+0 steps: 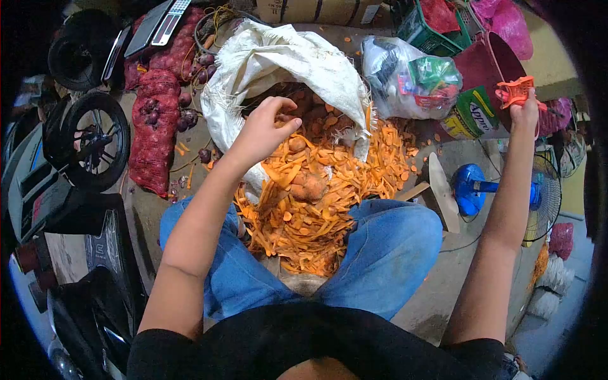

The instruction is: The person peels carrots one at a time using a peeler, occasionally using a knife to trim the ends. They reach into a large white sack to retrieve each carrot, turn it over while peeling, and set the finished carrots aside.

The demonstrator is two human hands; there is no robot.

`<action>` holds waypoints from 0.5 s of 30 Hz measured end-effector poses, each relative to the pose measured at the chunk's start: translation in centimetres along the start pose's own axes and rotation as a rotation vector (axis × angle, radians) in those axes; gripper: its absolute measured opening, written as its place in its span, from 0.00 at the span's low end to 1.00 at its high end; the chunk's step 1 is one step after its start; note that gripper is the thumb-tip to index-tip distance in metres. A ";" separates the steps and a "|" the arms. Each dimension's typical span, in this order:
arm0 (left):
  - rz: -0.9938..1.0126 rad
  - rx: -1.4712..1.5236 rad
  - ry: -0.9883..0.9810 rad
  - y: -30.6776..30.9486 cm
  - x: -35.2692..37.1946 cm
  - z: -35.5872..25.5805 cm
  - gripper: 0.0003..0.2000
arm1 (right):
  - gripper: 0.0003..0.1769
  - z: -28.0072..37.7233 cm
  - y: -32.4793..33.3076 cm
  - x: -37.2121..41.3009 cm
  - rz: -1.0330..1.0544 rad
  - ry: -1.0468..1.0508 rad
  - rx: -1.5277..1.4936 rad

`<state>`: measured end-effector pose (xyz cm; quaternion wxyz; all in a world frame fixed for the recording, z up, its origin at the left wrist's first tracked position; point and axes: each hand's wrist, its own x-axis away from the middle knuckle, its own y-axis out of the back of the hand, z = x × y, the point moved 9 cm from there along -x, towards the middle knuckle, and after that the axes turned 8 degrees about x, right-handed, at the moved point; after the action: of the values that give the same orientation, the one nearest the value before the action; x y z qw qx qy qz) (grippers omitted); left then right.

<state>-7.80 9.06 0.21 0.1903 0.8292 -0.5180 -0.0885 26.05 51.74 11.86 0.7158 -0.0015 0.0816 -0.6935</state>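
Note:
My left hand [265, 132] hovers at the mouth of a white woven sack [285, 54], its fingers loosely curved and apart with nothing in them. Carrots [320, 104] show inside the dark opening. Below that hand, between my knees, lies a big heap of orange carrot peelings [323, 215], with a few whole carrots [308, 187] among them. Out to the far right, my right hand [524, 113] is closed on an orange plastic peeler [516, 92]. That hand is raised over the side of a dark red bucket [484, 63], whose inside is mostly hidden.
Red net bags of onions [155, 133] and a scale [158, 28] lie at left, near a motorbike wheel [95, 142]. At right are a blue fan [470, 189], a filled clear plastic bag [411, 79] and a green crate [437, 31]. A cardboard box [316, 9] stands behind.

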 end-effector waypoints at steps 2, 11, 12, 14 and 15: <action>0.039 0.097 0.025 -0.7 -0.3 0.3 0.14 | 0.18 -3.2 -1.6 -0.4 0.166 -0.071 -0.028; 0.296 0.739 0.300 -8.3 0.5 1.6 0.24 | 0.13 -14.5 -22.6 31.1 0.875 -0.631 0.013; 0.331 0.827 0.370 -9.0 0.9 2.2 0.24 | 0.11 -15.5 -24.0 33.7 0.957 -0.754 -0.082; 0.337 1.002 0.475 -9.6 1.1 3.0 0.24 | 0.12 -16.1 -25.7 35.6 1.004 -0.706 0.016; 0.335 1.000 0.474 -9.3 0.9 3.1 0.24 | 0.12 -16.2 -26.4 35.9 1.053 -0.656 0.059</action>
<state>-0.76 11.21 -6.41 -0.1024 0.7222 -0.5644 0.3864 -1.15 16.86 -5.18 0.9494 -0.1542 -0.1721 -0.2128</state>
